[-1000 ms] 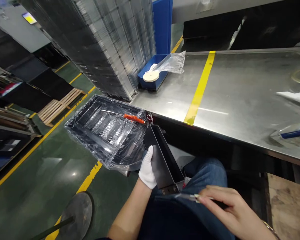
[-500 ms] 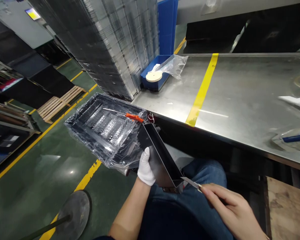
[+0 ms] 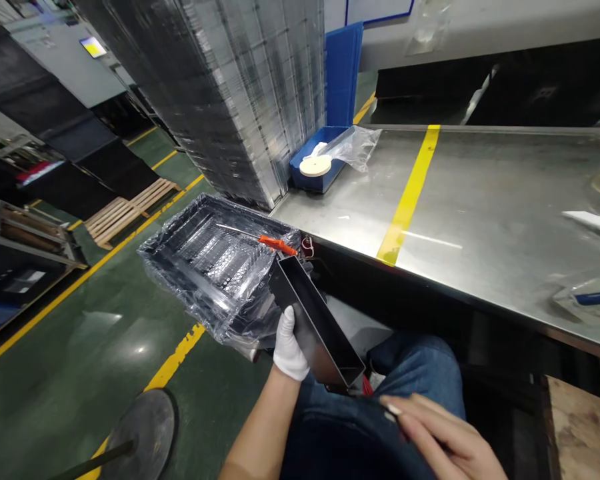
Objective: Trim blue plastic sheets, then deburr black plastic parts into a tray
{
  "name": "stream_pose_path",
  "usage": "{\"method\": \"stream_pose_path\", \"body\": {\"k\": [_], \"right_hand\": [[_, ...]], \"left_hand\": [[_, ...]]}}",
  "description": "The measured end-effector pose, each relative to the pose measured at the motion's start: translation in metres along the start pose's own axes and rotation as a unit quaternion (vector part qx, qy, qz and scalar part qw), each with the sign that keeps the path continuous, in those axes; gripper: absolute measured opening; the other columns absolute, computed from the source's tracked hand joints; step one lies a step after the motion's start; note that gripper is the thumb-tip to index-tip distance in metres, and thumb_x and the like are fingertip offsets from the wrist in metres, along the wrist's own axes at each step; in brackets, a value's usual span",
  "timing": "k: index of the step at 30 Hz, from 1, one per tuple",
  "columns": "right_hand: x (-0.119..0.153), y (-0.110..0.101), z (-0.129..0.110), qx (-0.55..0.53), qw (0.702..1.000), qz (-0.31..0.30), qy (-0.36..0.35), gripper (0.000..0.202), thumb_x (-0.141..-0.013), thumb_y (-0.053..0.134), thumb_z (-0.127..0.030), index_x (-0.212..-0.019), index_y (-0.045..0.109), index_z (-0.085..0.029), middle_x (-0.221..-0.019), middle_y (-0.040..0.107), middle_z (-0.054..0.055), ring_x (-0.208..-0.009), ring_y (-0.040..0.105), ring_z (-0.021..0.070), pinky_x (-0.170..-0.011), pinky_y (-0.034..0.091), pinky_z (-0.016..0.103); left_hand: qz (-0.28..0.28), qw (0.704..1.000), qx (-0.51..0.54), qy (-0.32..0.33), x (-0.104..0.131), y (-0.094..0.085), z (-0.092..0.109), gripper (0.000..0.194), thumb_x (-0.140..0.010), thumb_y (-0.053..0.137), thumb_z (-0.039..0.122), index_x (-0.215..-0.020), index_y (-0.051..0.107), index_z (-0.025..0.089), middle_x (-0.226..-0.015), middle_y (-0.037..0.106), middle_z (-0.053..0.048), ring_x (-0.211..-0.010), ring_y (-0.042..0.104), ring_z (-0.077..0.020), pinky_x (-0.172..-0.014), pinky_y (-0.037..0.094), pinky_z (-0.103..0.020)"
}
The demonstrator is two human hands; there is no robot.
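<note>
My left hand (image 3: 290, 348), in a white glove, grips a long black metal box (image 3: 307, 337) by its side. The box is open on top and tilted, its lower end over my lap. Bare and smeared by motion, my right hand (image 3: 433, 430) is just below and right of that lower end. Its fingers are pinched on a thin metal blade (image 3: 391, 411), which is mostly blurred now and apart from the box. Beyond the box's upper end lies an orange-handled screwdriver (image 3: 277, 244) across a black tray (image 3: 205, 257) wrapped in clear plastic.
A steel table (image 3: 480, 200) with a yellow tape stripe (image 3: 414, 187) extends to the right. On it stands a blue bin (image 3: 310, 183) with a cream disc (image 3: 315, 165) and a plastic bag (image 3: 355, 148). A tall stack of wrapped trays (image 3: 250, 100) rises behind the black tray.
My right hand has moved down and to the left, drawing the blade away from the box's lower corner toward my lap. The box tilts slightly differently in my left hand. The view has shifted a little.
</note>
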State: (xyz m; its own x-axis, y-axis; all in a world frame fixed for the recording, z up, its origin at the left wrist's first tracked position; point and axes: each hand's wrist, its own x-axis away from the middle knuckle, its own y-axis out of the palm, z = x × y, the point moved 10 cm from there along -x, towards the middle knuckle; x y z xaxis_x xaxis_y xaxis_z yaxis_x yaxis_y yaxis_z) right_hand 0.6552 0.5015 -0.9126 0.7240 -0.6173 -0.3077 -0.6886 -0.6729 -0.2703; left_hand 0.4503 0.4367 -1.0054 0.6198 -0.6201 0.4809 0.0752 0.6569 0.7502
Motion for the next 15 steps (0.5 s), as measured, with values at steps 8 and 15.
{"method": "stream_pose_path", "body": {"k": [8,15], "right_hand": [[-0.014,-0.014,0.000,0.043,0.996,0.004,-0.078,0.029,-0.090,0.061,-0.021,-0.117,0.071,-0.027,-0.083,0.069,0.004,-0.074,0.068,0.0143,-0.064,0.057,0.019],[-0.053,-0.033,0.012,0.053,0.991,0.092,-0.088,0.026,-0.089,0.063,-0.022,-0.112,0.073,-0.026,-0.086,0.070,0.005,-0.076,0.068,0.0144,-0.066,0.057,0.021]], "left_hand": [[-0.070,0.988,-0.042,-0.130,0.012,-0.001,-0.027,0.026,-0.074,0.079,0.039,-0.089,0.077,0.019,-0.089,0.078,-0.002,-0.083,0.072,-0.0172,-0.100,0.050,-0.031],[-0.189,0.967,-0.119,-0.125,0.037,0.030,-0.047,0.043,-0.065,0.084,0.043,-0.095,0.076,0.013,-0.102,0.076,-0.012,-0.103,0.069,-0.0283,-0.100,0.048,-0.038]]}}
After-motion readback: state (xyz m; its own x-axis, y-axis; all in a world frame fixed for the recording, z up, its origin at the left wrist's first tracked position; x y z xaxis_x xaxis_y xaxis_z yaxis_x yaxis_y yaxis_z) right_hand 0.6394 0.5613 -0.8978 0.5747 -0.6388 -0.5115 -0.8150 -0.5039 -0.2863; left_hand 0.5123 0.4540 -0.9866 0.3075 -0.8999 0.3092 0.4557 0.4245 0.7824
